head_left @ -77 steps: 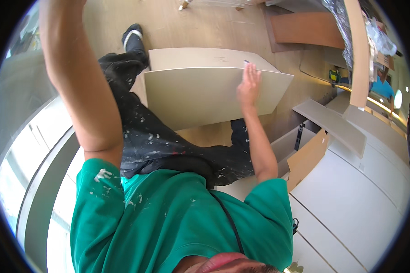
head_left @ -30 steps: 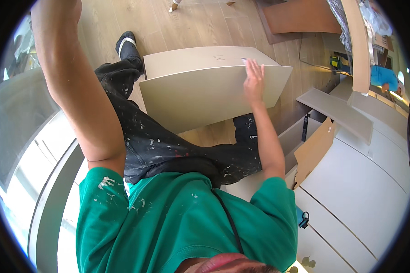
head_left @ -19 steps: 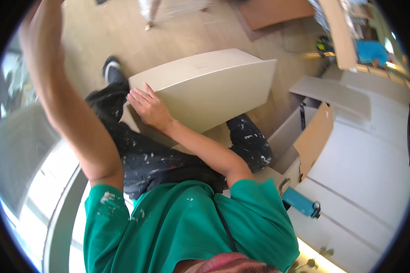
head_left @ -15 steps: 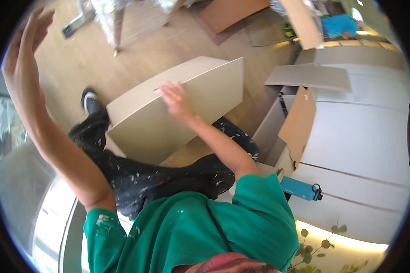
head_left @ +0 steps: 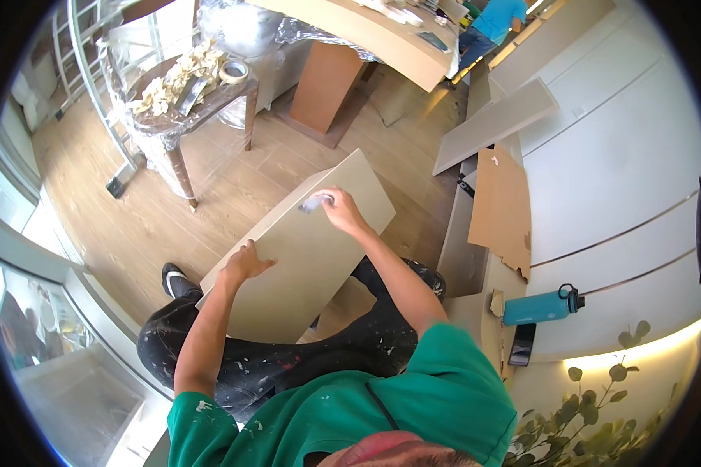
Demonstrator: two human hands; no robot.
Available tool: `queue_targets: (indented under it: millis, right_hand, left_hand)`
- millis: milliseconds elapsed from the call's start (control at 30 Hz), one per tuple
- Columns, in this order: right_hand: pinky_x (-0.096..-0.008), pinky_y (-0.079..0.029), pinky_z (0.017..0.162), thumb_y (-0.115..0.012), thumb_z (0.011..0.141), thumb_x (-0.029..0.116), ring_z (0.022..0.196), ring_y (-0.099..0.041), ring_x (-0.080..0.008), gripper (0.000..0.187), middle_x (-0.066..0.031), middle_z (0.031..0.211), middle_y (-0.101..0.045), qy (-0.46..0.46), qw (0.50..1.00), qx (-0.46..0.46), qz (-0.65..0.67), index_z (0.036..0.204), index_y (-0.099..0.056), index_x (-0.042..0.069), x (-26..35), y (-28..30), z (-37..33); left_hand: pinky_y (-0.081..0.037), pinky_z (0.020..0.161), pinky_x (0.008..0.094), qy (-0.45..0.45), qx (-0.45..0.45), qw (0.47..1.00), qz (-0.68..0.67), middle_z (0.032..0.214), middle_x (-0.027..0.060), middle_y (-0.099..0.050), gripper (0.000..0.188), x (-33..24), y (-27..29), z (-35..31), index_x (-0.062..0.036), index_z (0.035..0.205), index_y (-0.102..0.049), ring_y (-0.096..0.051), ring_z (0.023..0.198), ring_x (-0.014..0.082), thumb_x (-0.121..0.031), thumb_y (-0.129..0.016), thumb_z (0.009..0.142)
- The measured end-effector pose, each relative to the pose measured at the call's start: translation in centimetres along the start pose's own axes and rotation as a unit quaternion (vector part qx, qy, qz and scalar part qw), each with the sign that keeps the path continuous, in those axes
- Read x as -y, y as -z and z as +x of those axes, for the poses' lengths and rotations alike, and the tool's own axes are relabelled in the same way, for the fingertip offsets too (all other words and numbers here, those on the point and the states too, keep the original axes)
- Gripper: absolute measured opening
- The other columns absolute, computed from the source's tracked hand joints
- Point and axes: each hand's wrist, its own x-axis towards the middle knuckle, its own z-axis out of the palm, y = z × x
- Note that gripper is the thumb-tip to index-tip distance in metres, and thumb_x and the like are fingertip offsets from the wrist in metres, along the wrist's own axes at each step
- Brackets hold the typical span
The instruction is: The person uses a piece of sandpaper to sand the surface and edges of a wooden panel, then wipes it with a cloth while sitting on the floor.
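Observation:
A beige board-built box piece [head_left: 288,272] leans in front of my paint-spotted black trousers, its broad flat face toward me. My left hand [head_left: 245,265] grips its upper edge near the left end, fingers over the edge and thumb out along the face. Farther along that edge, my right hand [head_left: 343,208] is closed on a small whitish-grey piece [head_left: 315,203], held against or just above the edge. Blur hides what kind of thing this piece is.
A plastic-wrapped stool [head_left: 187,117] bears crumpled masking paper and a tape roll [head_left: 234,71]. Behind it stands a metal ladder [head_left: 101,101]. At right are a cardboard sheet [head_left: 502,210], a loose panel [head_left: 494,124] and a teal bottle [head_left: 537,307]. A person in blue [head_left: 494,23] is far off.
My left hand has come down from its raised place at far left onto the box piece's edge. My right hand is farther along the edge. The box piece looks more slanted, and the view has shifted.

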Motion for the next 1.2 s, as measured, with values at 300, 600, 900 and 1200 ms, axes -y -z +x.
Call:
queue_targets:
  millis: [300,600,900,1200]
  right_hand:
    - [-0.0279,-0.048,0.062,-0.072,0.094,0.01,0.071,-0.061,-0.0111,0.018,0.0005,0.098,-0.069,-0.23,0.738,-0.059,0.631,0.11,-0.065,0.011,-4.7,0.7,-11.1]
    - [-0.0428,-0.05,0.102,-0.067,0.094,0.01,0.109,-0.063,-0.023,0.032,-0.0046,0.109,-0.066,-0.3,0.655,-0.159,0.675,0.125,-0.063,0.005,-8.3,-2.0,-12.7]
    - [-0.054,-0.057,0.094,-0.048,0.103,0.025,0.078,-0.061,-0.0226,0.033,-0.0081,0.098,-0.054,-0.335,0.779,0.051,0.527,0.13,-0.042,0.007,-2.9,-4.4,-6.7]
    - [-0.0397,-0.057,0.09,-0.055,0.102,0.035,0.076,-0.058,-0.0192,0.038,-0.0085,0.095,-0.055,-0.212,0.966,0.149,0.022,0.125,-0.052,0.005,-1.6,-4.8,-1.8]
  left_hand:
    - [-0.054,0.085,0.051,-0.083,-0.138,0.987,-0.027,0.099,0.0312,-0.07,0.062,1.6,-1.0,1.0,0.004,0.106,-0.068,-0.07,0.099,0.0446,-0.055,-0.07,0.09]
    - [-0.054,0.078,0.0486,-0.042,-0.143,0.984,-0.095,0.087,0.0276,-0.071,0.074,0.5,-1.0,0.8,0.0044,0.086,-0.07,-0.071,0.087,0.0414,-0.07,-0.068,0.085]
    - [-0.052,0.074,0.0478,-0.057,-0.192,0.969,-0.144,0.081,0.0265,-0.069,0.073,1.2,-1.4,0.8,0.0054,0.082,-0.068,-0.069,0.081,0.0402,-0.067,-0.071,0.085]
    - [-0.054,0.078,0.0463,-0.06,-0.186,0.968,-0.157,0.084,0.0238,-0.071,0.072,1.5,-1.5,1.4,0.0037,0.088,-0.071,-0.07,0.086,0.0387,-0.068,-0.072,0.084]
